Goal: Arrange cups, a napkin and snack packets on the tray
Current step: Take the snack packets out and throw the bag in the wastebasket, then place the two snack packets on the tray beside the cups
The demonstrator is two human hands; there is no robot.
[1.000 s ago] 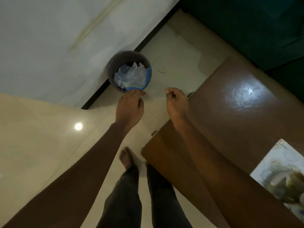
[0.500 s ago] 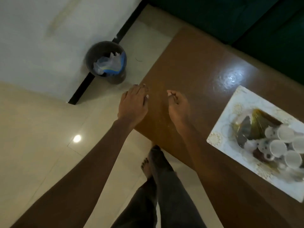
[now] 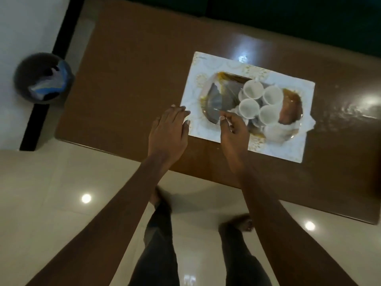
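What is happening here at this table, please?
A person stands at a brown table and reaches toward a white tray. Four white cups sit clustered on it, beside what look like clear snack packets. The right hand has its fingers pinched at the packets' edge; whether it grips anything is unclear. The left hand hovers flat and open by the tray's left edge. A bin stands on the floor to the left.

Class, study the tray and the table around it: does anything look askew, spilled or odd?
The four white cups sit bunched toward the tray's right half rather than spread out. A crumpled white napkin spills past the tray's right edge onto the table. Nothing looks spilled or broken, though the picture is blurred.
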